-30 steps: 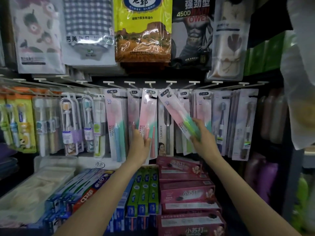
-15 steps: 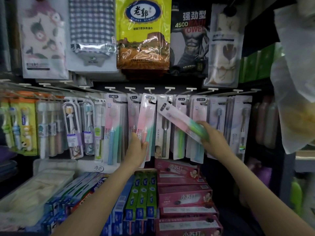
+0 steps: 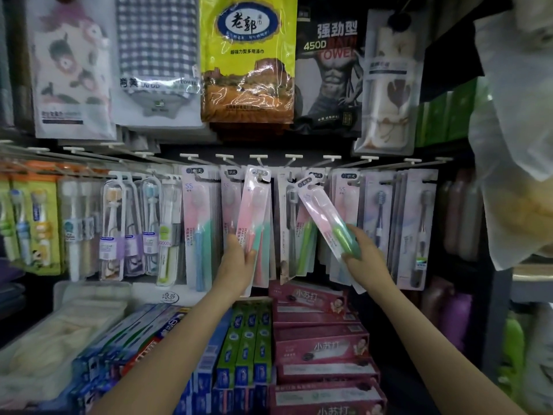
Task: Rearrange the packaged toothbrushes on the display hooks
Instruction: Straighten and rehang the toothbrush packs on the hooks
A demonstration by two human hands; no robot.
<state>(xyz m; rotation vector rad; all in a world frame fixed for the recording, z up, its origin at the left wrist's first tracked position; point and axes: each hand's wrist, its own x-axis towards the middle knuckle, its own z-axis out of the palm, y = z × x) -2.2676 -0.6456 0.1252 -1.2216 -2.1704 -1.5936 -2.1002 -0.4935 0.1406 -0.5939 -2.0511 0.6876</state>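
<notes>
Toothbrush packs hang in a row from white hooks (image 3: 258, 158) across the middle of the display. One pink-and-green pack (image 3: 326, 221) is tilted, its top end up by the hooks and its lower end pinched in the right hand (image 3: 363, 260), fingers curled around its green part. Just left of it, the left hand (image 3: 239, 265) grips the lower part of a pink pack (image 3: 253, 211) that hangs slightly slanted from its hook, fingers wrapped behind the card. Below the hands, pink toothpaste boxes (image 3: 321, 345) are stacked beside green boxes (image 3: 248, 339) and blue boxes (image 3: 143, 339). Above the hooks hang packaged towels, one yellow bag (image 3: 247, 58) in the middle.
</notes>
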